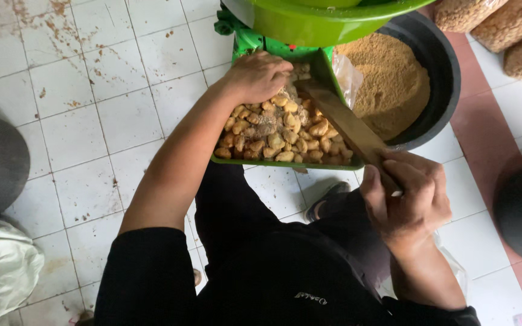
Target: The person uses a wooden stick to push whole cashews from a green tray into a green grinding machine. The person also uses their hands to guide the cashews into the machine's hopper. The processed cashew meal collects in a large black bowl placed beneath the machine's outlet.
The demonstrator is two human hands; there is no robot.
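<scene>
Green feed tray of a green grinding machine is the landmark, sitting top centre over a white tiled floor. The tray is loaded with pale yellow-brown chunks, heaped from its upper end down to its near lip. Left hand lies on the chunks at the tray's upper end, fingers curled down into the pile, knuckles up; touching them, but cannot tell if any are actually gripped. Right hand is just below and right of the tray's near corner, clenched round the lower end of a flat wooden stick. The stick runs diagonally up-left from that hand along the tray's right side, its far end resting in the chunks near the left hand. Right of the tray, touching or nearly so, a black tub holds tan ground powder. Clear plastic bag edge shows between tray and tub. Below the tray, the person's dark trousers and a dark shoe.
</scene>
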